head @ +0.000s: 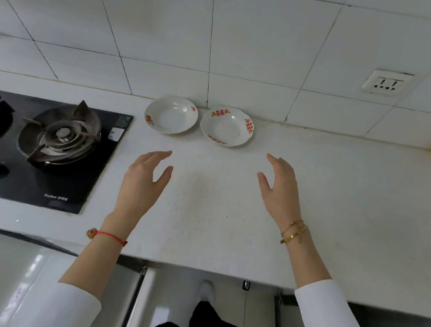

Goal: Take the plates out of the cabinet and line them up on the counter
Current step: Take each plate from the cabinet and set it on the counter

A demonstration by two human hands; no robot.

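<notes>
Left grip [145,179] and right grip [278,189] hover spread and empty over the bench [338,204]; floral plate [171,114] and red-patterned plate [226,126] sit empty, just beside each other, at far wall

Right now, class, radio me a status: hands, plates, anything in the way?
Left hand and right hand open, empty, above counter. Two plates side by side by the wall. Nothing in the way.
</notes>
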